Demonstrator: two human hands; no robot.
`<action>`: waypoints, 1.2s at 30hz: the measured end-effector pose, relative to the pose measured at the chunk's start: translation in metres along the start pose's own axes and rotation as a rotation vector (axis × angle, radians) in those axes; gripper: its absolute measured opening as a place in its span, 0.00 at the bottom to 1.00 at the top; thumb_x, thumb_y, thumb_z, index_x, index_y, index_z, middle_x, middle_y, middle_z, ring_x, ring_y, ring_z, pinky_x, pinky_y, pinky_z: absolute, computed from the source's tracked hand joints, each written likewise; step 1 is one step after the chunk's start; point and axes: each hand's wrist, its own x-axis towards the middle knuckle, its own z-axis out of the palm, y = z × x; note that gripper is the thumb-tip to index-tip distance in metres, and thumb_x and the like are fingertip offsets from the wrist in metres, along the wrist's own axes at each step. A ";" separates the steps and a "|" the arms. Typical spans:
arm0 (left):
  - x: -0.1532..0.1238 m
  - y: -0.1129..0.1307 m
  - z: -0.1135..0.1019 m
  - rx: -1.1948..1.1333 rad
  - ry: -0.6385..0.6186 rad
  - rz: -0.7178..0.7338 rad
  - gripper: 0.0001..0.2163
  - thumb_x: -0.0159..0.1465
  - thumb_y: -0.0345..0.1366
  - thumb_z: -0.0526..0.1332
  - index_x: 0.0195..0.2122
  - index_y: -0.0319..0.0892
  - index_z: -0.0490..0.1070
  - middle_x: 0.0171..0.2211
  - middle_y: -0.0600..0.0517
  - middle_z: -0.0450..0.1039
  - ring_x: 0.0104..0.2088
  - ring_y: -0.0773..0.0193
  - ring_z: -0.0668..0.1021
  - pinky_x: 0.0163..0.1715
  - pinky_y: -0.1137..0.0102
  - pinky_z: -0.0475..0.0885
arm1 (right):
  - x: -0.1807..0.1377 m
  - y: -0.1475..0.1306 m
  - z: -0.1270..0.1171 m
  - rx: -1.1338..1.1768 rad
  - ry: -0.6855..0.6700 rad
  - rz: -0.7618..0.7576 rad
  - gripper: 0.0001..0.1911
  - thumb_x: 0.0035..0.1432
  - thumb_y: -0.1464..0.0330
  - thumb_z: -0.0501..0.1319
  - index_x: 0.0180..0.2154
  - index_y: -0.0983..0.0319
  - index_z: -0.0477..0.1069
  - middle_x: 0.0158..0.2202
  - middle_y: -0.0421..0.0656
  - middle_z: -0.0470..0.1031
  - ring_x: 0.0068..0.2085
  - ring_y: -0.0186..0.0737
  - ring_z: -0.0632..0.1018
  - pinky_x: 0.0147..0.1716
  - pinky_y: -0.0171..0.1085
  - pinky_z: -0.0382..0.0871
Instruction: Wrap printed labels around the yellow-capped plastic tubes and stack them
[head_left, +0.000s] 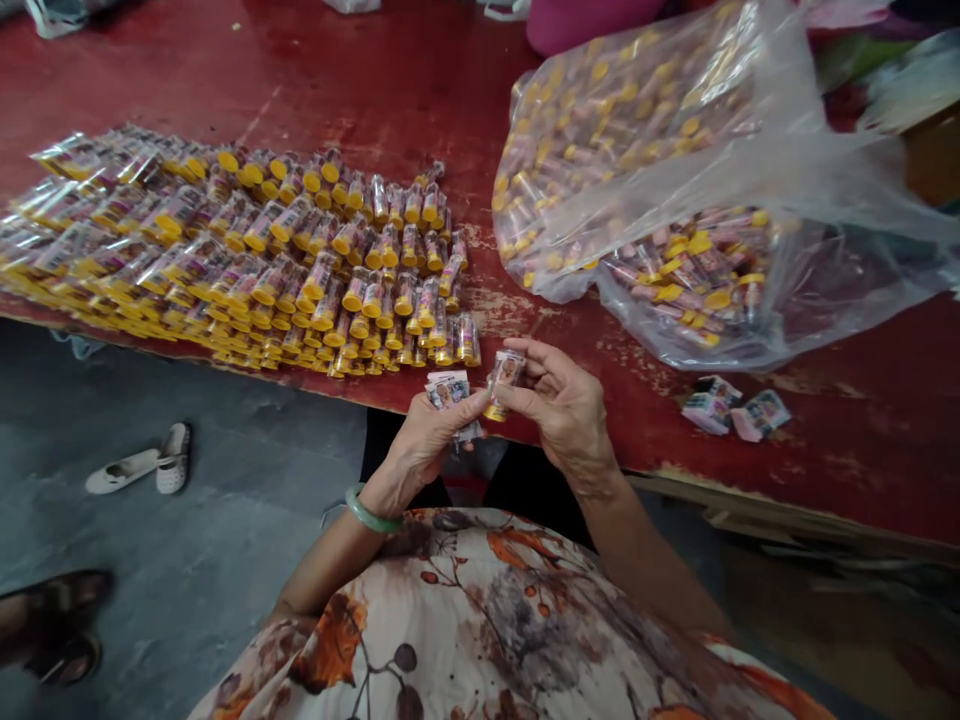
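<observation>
Left hand [426, 430] is gripping uneven cards [448, 388] with its thumb lying by the tube [507, 370] the right hand [568, 412] is pinching, possibly risking cards slipping.

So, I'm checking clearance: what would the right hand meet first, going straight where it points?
The right hand would probably meet the stacked yellow-capped tubes at their right end; depth is unclear.

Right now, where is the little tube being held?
In the head view, the tube is near the middle, in the right hand, just right of the printed papers in the left hand.
</observation>
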 end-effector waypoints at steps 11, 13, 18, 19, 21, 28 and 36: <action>-0.019 -0.001 0.015 -0.098 -0.031 -0.022 0.14 0.50 0.41 0.72 0.30 0.38 0.72 0.22 0.56 0.70 0.18 0.74 0.69 0.15 0.78 0.61 | -0.057 0.002 -0.004 -0.727 0.242 -0.728 0.23 0.51 0.75 0.67 0.49 0.52 0.72 0.45 0.45 0.74 0.41 0.43 0.78 0.35 0.42 0.76; -0.023 -0.002 0.018 -0.102 -0.041 -0.020 0.14 0.49 0.40 0.73 0.30 0.38 0.72 0.22 0.56 0.70 0.19 0.74 0.69 0.16 0.78 0.62 | -0.059 0.001 -0.002 -0.812 0.262 -0.792 0.23 0.52 0.76 0.65 0.50 0.52 0.71 0.42 0.44 0.76 0.39 0.43 0.79 0.35 0.42 0.76; -0.027 -0.006 0.018 -0.096 -0.054 -0.039 0.15 0.47 0.41 0.74 0.29 0.38 0.73 0.21 0.56 0.70 0.18 0.73 0.69 0.15 0.77 0.61 | -0.060 -0.005 0.000 -0.895 0.297 -0.839 0.22 0.53 0.77 0.62 0.49 0.52 0.72 0.39 0.43 0.78 0.34 0.42 0.80 0.30 0.41 0.76; -0.027 -0.007 0.017 -0.096 -0.058 -0.038 0.15 0.47 0.41 0.74 0.29 0.38 0.73 0.21 0.56 0.70 0.18 0.73 0.69 0.14 0.77 0.61 | -0.060 -0.006 0.001 -0.908 0.304 -0.842 0.21 0.53 0.77 0.62 0.48 0.52 0.72 0.38 0.43 0.78 0.33 0.42 0.80 0.29 0.41 0.76; -0.028 -0.007 0.017 -0.096 -0.057 -0.040 0.15 0.46 0.41 0.74 0.29 0.38 0.74 0.20 0.56 0.70 0.18 0.73 0.69 0.14 0.77 0.61 | -0.061 -0.006 0.003 -0.929 0.311 -0.837 0.19 0.53 0.77 0.62 0.45 0.53 0.73 0.37 0.43 0.79 0.33 0.42 0.80 0.27 0.40 0.76; -0.027 -0.008 0.014 -0.107 -0.033 -0.043 0.15 0.46 0.41 0.74 0.29 0.38 0.74 0.20 0.56 0.70 0.17 0.73 0.69 0.13 0.78 0.59 | -0.059 -0.004 0.002 -0.857 0.262 -0.848 0.22 0.51 0.79 0.63 0.46 0.54 0.73 0.38 0.44 0.78 0.35 0.41 0.79 0.31 0.40 0.76; -0.010 -0.015 0.009 0.014 -0.003 0.060 0.15 0.45 0.41 0.74 0.28 0.35 0.76 0.20 0.55 0.70 0.17 0.74 0.67 0.15 0.78 0.61 | -0.037 0.002 -0.001 -0.115 0.155 -0.089 0.19 0.49 0.67 0.69 0.45 0.59 0.72 0.39 0.44 0.78 0.37 0.39 0.79 0.35 0.37 0.76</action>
